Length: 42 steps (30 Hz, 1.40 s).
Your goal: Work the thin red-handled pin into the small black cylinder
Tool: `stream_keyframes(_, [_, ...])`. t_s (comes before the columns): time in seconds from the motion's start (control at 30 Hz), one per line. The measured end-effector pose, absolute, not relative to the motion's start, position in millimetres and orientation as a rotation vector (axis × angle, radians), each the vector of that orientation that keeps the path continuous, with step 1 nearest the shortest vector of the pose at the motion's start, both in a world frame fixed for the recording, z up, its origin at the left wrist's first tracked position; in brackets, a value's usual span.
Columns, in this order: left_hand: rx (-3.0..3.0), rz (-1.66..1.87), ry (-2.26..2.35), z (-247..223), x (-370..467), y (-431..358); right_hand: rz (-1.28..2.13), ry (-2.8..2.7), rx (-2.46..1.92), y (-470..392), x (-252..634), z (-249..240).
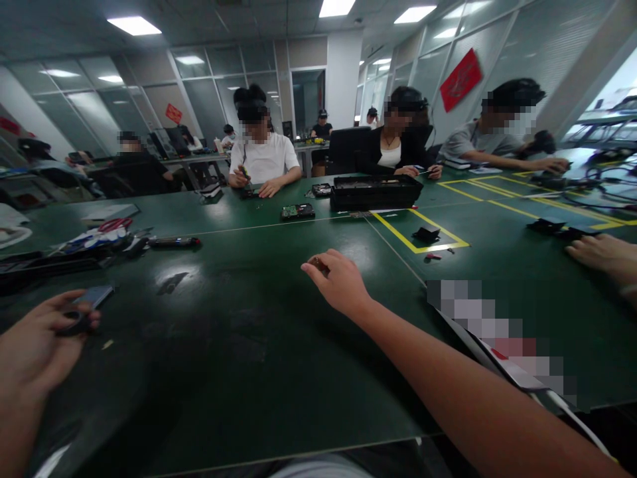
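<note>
At the left edge, my left hand (47, 338) has its fingers curled around a dark ring-shaped object (74, 323). A flat grey-blue piece (97, 296) lies just beyond those fingertips, touching or very near them. Over the middle of the green table (209, 385), my right hand (338, 280) is closed in a pinch. Something small and brownish (318, 264) shows between its thumb and fingers, too small to name. A small pale scrap (107, 344) is on the table to the right of my left hand.
A black tray (375, 194), a circuit board (297, 212) and a black part (426, 234) inside yellow tape are farther back. Tools and a screwdriver (174, 242) lie left. A partly blurred screen or sheet (492, 345) is beside my right forearm. Several people sit around.
</note>
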<state>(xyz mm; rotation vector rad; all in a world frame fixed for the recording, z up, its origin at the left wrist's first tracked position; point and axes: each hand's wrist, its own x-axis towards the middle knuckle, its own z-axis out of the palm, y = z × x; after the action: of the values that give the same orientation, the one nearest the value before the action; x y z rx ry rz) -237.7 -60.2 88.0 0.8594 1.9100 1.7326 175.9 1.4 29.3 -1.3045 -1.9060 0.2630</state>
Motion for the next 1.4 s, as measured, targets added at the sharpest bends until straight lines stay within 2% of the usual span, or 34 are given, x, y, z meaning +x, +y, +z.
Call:
stream_keyframes(0.07, [0.706,1.646,1.732,82.9,-216.8,-44.2,0.27,-1.899,-1.284,4.4,176.7,26.1])
stream_keyframes(0.33, [0.788,1.467,1.2,80.9,-97.9,0.0,0.195,-1.974,-1.191,6.0,181.1,25.6])
stream_keyframes(0.47, [0.954,1.351,1.116,68.3,-52.0,12.6,0.218,-1.925,-1.117,1.2,180.4,28.6])
stream_keyframes(0.63, [1.452,1.331,1.227,27.3,-12.2,15.4,0.225,-1.681,-1.059,2.7,177.5,22.1])
stream_keyframes(0.9, [1.994,1.071,1.327,-0.8,-15.7,8.1,0.303,-1.84,-1.121,7.0,172.8,11.5])
stream_keyframes(1.17, [2.103,1.148,1.339,-10.4,-19.1,14.8,0.282,-2.226,-1.187,-9.2,163.2,24.5])
stream_keyframes(1.27, [2.049,1.195,1.412,-9.1,-21.4,19.1,0.509,-2.56,-0.843,-18.5,162.9,31.6])
stream_keyframes(1.4, [2.024,1.223,1.449,-8.6,-24.5,21.6,0.722,-2.725,-0.591,-25.4,156.9,25.3])
